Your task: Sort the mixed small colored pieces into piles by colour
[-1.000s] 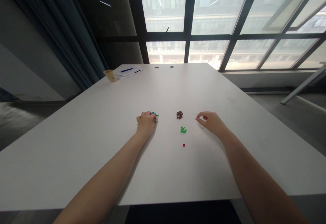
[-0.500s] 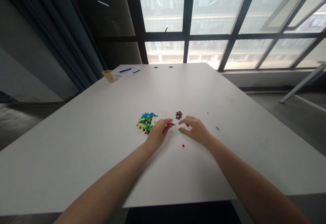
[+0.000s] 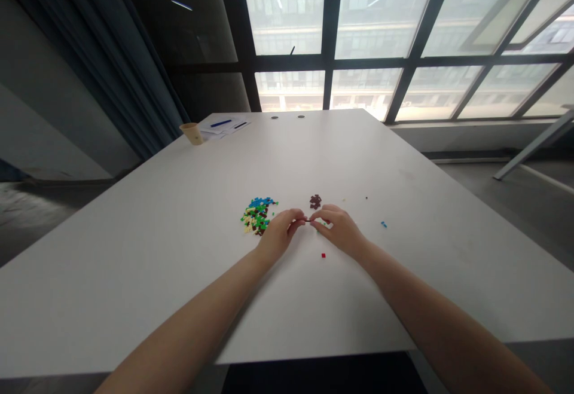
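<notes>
My left hand [image 3: 280, 234] and my right hand [image 3: 338, 230] meet fingertip to fingertip over the white table [image 3: 179, 220], both pinching a tiny dark brown piece [image 3: 307, 220] between them. Left of my left hand lies a mixed pile of small blue, green, yellow and brown pieces [image 3: 257, 214]. A small heap of dark brown pieces [image 3: 315, 201] sits just beyond my fingertips. A single red piece [image 3: 323, 255] lies close in front of my right wrist. The green pieces under my right hand are mostly hidden.
A lone blue piece [image 3: 383, 224] and two tiny specks lie to the right. At the far left corner stand a paper cup [image 3: 191, 133] and papers with pens [image 3: 224, 125]. Large windows rise behind the table, a dark curtain on the left.
My left hand left the mixed pile and moved right with a dark piece. My right hand came in from the right; its fingertips now touch the left hand's at the piece.
</notes>
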`<state>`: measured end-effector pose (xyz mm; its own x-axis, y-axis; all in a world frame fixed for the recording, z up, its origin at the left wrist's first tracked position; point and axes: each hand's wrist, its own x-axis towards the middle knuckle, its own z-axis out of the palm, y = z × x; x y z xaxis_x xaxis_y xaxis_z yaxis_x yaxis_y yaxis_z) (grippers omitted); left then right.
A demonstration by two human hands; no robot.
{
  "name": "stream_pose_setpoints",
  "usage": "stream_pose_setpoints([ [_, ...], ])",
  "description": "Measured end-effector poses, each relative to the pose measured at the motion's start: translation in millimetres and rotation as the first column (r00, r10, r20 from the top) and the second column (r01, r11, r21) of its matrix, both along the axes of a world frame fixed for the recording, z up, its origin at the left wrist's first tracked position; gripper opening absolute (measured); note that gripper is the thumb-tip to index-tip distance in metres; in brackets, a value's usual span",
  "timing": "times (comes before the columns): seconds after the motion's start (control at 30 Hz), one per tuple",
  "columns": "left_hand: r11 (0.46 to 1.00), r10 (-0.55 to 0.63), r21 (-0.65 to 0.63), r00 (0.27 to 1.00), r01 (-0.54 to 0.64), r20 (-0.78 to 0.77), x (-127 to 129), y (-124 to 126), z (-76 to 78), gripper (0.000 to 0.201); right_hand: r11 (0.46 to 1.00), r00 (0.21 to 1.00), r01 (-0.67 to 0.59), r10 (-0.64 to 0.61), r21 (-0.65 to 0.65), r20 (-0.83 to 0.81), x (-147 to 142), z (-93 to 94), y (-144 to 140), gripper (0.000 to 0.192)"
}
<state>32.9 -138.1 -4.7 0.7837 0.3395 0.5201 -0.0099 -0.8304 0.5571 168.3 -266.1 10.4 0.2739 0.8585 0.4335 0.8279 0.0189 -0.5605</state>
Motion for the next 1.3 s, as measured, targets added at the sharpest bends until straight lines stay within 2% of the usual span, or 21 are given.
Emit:
stream_pose_setpoints([
  [0.1,0.998,0.053,-0.043,0.999,-0.053,-0.005,-2.7,5.8,-0.6,0.014,0.982,0.985,0.17,-0.168,-0.077,0.031,9.3,-1.3,0.6,0.014],
  [0.2,0.992,0.113,-0.062,0.993,-0.114,-0.022,-6.6,13.3,-0.9,0.018,0.895,0.917,0.397,-0.38,-0.204,0.118,21.7,-5.3,1.7,0.017],
  [0.27,0.988,0.145,-0.056,0.989,-0.147,-0.041,-8.4,17.0,-0.5,0.018,0.832,0.879,0.477,-0.44,-0.285,0.185,27.6,-9.3,3.9,0.018],
  [0.33,0.985,0.17,-0.021,0.984,-0.171,-0.05,-9.3,18.7,0.6,0.018,0.791,0.861,0.508,-0.452,-0.341,0.233,30.0,-13.0,7.2,0.02],
  [0.4,0.982,0.19,0.035,0.98,-0.188,-0.052,-9.4,19.1,2.0,0.018,0.771,0.856,0.515,-0.445,-0.375,0.262,29.5,-15.3,10.5,0.021],
  [0.5,0.973,0.215,0.093,0.975,-0.209,-0.055,-9.0,19.5,3.8,0.018,0.775,0.864,0.5,-0.414,-0.387,0.287,26.9,-16.0,12.4,0.025],
  [0.6,0.963,0.263,0.078,0.964,-0.259,-0.047,-8.7,21.3,4.8,0.017,0.787,0.87,0.483,-0.383,-0.383,0.309,24.9,-15.6,9.8,0.03],
  [0.7,0.943,0.333,0.03,0.942,-0.332,-0.04,-10.2,26.2,6.7,0.017,0.776,0.876,0.47,-0.351,-0.42,0.331,22.7,-15.4,6.3,0.032],
  [0.87,0.898,0.441,-0.004,0.898,-0.441,-0.007,-17.5,48.6,12.6,0.025,0.758,0.887,0.449,-0.31,-0.474,0.343,19.0,-13.0,5.4,0.038],
  [1.0,0.858,0.511,0.113,0.856,-0.502,-0.077,-21.1,67.3,9.5,0.031,0.776,0.884,0.457,-0.34,-0.435,0.321,19.4,-8.6,3.1,0.039],
  [1.07,0.853,0.514,0.216,0.834,-0.475,-0.198,-20.3,69.3,4.3,0.032,0.791,0.885,0.458,-0.363,-0.406,0.292,19.8,-6.7,0.7,0.04],
  [1.17,0.864,0.478,0.35,0.805,-0.361,-0.351,-16.3,63.8,-4.2,0.035,0.798,0.893,0.448,-0.376,-0.403,0.249,19.5,-5.3,-2.9,0.039],
  [1.23,0.87,0.45,0.394,0.803,-0.296,-0.39,-12.9,59.0,-8.6,0.034,0.802,0.898,0.438,-0.371,-0.406,0.236,19.2,-5.1,-4.8,0.038],
  [1.3,0.87,0.446,0.399,0.807,-0.29,-0.387,-9.8,56.6,-11.3,0.03,0.809,0.902,0.43,-0.366,-0.4,0.229,19.2,-5.1,-6.4,0.037],
])
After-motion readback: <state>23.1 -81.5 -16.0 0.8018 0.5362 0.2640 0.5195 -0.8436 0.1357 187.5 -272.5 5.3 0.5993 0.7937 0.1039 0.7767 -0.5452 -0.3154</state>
